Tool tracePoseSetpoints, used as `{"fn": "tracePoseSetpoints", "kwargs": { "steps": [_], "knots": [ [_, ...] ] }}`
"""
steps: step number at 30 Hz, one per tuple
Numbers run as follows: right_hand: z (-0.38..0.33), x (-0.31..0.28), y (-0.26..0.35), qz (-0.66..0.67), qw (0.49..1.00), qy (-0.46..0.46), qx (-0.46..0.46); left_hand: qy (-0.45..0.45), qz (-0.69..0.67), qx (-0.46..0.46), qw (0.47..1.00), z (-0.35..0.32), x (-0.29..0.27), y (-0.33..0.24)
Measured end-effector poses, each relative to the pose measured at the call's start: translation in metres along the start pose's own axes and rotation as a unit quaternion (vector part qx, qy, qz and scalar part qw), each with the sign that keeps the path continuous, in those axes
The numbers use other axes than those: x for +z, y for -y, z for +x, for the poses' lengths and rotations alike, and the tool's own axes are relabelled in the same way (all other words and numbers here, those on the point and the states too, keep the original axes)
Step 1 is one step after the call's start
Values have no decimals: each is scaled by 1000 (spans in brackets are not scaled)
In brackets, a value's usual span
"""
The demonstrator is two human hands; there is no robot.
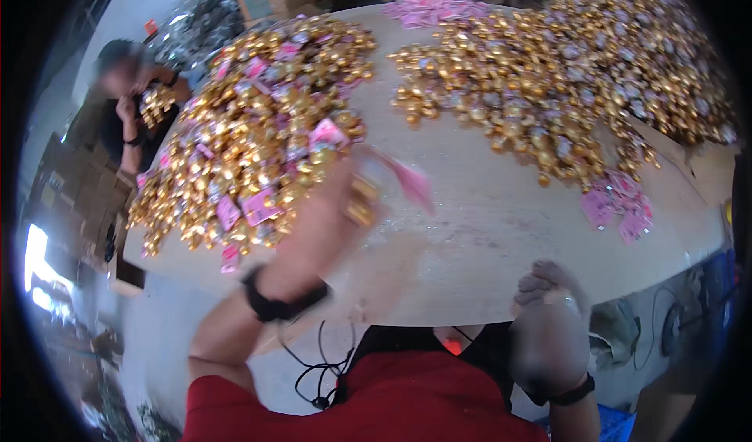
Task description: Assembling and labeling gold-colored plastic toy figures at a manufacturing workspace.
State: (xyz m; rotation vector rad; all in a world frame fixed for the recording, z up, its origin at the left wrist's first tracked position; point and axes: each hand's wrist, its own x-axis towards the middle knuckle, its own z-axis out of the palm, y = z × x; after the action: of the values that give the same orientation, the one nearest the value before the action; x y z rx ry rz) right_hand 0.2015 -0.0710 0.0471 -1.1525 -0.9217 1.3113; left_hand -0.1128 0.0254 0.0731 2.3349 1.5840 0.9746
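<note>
a gold trinket (362,199) with a pink tag (411,182) sat above the wooden table (486,238), pinched in the blurred, raised left hand (333,207). the right hand (548,289) curled shut at the table's near edge, beside gold heaps (251,129).

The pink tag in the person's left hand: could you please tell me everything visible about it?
The pink tag is a thin, flat slip that looks like paper or card, blurred by motion. It sticks out to the right of the left hand, tilted downward, above the bare wooden table. The fingers also hold a small gold piece. Any print on the tag is unreadable.
</note>
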Motion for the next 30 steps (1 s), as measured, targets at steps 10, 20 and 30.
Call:
{"fn": "tracePoseSetpoints", "kwargs": {
  "steps": [10,20,30],
  "knots": [
    [41,-81,-39,-284,934,-163,-143,18,59,0,998,88,-9,38],
    [42,-98,-59,-160,955,-217,-125,273,-155,218,924,135,207,-142],
    [44,-107,-52,-365,862,-220,-274,183,-8,340,922,153,272,-181]
  ]
}}
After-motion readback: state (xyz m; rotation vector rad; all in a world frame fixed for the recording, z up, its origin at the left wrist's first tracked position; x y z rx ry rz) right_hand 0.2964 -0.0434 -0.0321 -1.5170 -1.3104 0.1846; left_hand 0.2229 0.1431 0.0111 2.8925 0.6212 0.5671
